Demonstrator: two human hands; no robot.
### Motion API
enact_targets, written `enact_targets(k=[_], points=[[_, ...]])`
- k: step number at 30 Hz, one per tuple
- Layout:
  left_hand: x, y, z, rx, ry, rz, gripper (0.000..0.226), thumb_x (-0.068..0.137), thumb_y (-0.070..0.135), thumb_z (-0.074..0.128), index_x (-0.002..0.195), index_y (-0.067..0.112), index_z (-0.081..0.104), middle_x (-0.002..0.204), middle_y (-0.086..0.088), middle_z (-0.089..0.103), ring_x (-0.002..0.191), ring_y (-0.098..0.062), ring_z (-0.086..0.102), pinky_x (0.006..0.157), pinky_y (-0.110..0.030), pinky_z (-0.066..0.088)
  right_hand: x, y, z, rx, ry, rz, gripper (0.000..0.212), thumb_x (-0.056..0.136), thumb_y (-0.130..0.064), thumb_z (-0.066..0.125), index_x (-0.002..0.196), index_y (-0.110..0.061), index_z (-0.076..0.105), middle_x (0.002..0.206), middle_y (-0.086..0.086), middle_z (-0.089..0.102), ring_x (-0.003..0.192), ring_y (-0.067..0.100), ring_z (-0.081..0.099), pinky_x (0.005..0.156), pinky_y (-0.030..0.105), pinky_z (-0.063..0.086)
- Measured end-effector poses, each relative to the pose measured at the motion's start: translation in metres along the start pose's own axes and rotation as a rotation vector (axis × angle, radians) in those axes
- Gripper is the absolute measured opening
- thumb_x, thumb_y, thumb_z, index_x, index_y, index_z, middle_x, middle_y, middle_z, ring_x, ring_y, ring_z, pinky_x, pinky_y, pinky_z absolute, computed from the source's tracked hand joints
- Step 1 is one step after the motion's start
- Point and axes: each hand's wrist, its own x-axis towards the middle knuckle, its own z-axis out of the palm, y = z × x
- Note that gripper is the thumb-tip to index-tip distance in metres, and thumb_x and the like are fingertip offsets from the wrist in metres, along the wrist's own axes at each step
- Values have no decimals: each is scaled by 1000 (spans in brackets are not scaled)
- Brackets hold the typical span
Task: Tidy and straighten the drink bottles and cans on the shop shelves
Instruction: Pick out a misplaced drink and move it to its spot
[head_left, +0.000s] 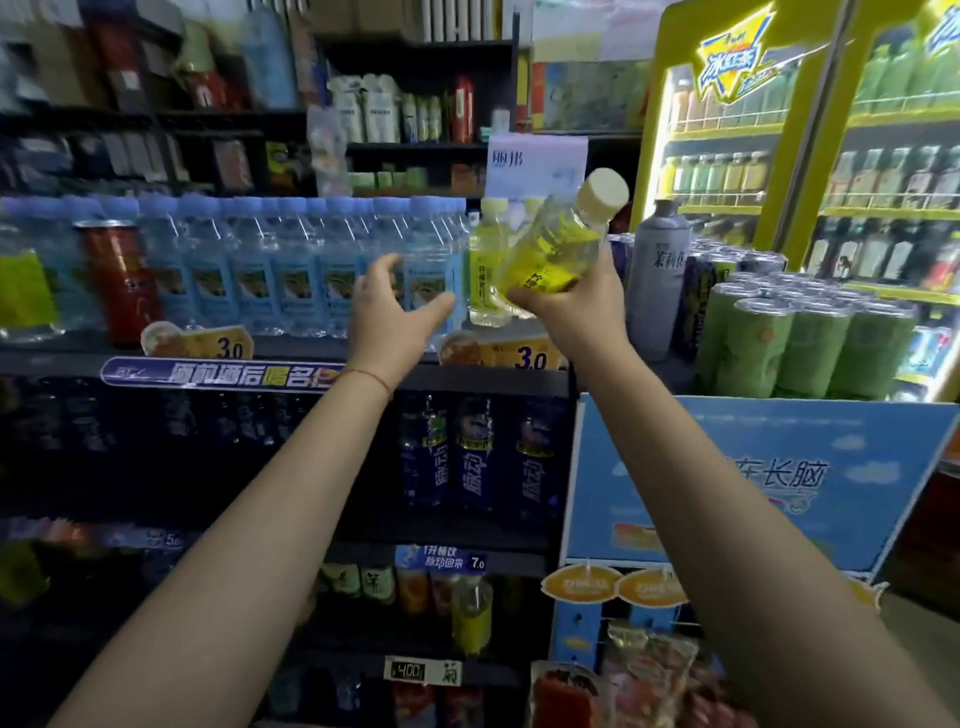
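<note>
— Yellow drink bottle (556, 244): tilting in mid-air, pale cap (604, 190) leaning up and to the right, lifted clear of the top shelf (291, 349).
— Gripping it how?
— Right hand (569, 299) wrapping round its lower half from below, fingers curling onto the label. Left hand (392, 306) reaching forward with fingers spread wide, holding nothing, hovering just in front of the water bottles (291, 260).
— Standing on that shelf?
— Blue-capped water bottles lining up upright in a long row, a red can (122, 280) sitting among them toward the left, a second yellow bottle (485, 270) standing upright at the row's right end, just beside the lifted one. Price tags (524, 356) hanging off the front edge.
— Lying beyond the shelf's right end?
— Grey bottle (657, 275) standing close by, then green can packs (810, 343) stacking on a blue display stand (753, 483), with a lit yellow cooler (779, 130) rising behind.
— Room for moving?
— Open air in front of the shelf edge, both forearms stretching through it. Small gap showing on the shelf between the second yellow bottle and the grey one. Below, dark blue bottles (478, 452) crowding the next shelf down; lower rows blurring too much for telling apart.
</note>
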Motion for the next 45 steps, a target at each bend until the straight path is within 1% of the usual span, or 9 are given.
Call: enact_targets(k=[8, 15, 27, 31, 34, 37, 39, 42, 45], points=[[22, -1, 41, 204, 115, -68, 95, 84, 40, 74, 154, 12, 16, 157, -9, 28, 141, -27, 33, 106, -43, 39, 61, 39, 4, -320, -115, 174, 74, 71, -24, 89, 129, -15, 45, 113, 1, 60, 104, 21, 57, 82, 35, 48], [23, -14, 56, 354, 277, 70, 82, 91, 32, 64, 155, 14, 16, 143, -15, 41, 130, -31, 42, 86, -42, 48, 93, 77, 26, -402, -186, 259, 67, 77, -29, 85, 126, -10, 45, 123, 8, 62, 109, 27, 62, 85, 39, 53], [23, -19, 57, 289, 306, 96, 80, 90, 29, 67, 154, 16, 21, 145, -10, 42, 133, -28, 41, 94, -42, 46, 118, 102, 43, -530, -183, 286, 65, 77, -40, 83, 127, -10, 55, 121, 10, 65, 104, 28, 65, 79, 37, 55], [20, -17, 55, 279, 278, 53, 82, 90, 31, 67, 155, 19, 19, 150, -8, 38, 136, -27, 38, 95, -44, 46, 104, 92, 43, -489, -171, 338, 69, 85, -26, 74, 138, -2, 37, 135, 16, 50, 119, 34, 55, 92, 43, 52], [18, -13, 46, 239, 173, 15, 85, 92, 32, 66, 157, 21, 12, 158, -7, 30, 143, -27, 32, 105, -46, 41, 80, 64, 42, -442, -56, 193, 62, 88, -22, 62, 141, -1, 36, 140, 18, 40, 128, 33, 42, 105, 47, 43], [9, -9, 30, 219, 52, -41, 81, 95, 36, 61, 158, 24, 11, 161, -5, 23, 145, -26, 28, 112, -46, 34, 41, 32, 45, -264, 70, -145, 34, 88, -12, 56, 121, -4, 56, 119, 12, 54, 112, 24, 50, 96, 31, 41], [-7, -10, 15, 225, 117, 12, 62, 96, 33, 58, 151, 22, 32, 153, -8, 33, 136, -25, 39, 108, -40, 40, 7, 16, 52, -131, 39, -303, 16, 87, -6, 55, 100, -6, 64, 95, 5, 62, 88, 16, 55, 76, 22, 41], [-39, -22, -12, 245, 275, 126, 17, 93, 21, 58, 109, 20, 64, 114, -4, 61, 93, -14, 58, 79, -23, 45, -36, 5, 75, 28, -184, -262, 10, 88, -7, 55, 89, -13, 63, 67, -4, 61, 59, 15, 57, 55, 23, 42], [-60, -58, -44, 175, 226, -58, 15, 88, 28, 56, 75, 30, 64, 72, 7, 66, 65, -19, 64, 60, -36, 53, -62, 16, 107, 39, -393, -210, 11, 89, -10, 55, 88, -18, 63, 63, -6, 61, 54, 13, 57, 53, 31, 47]])
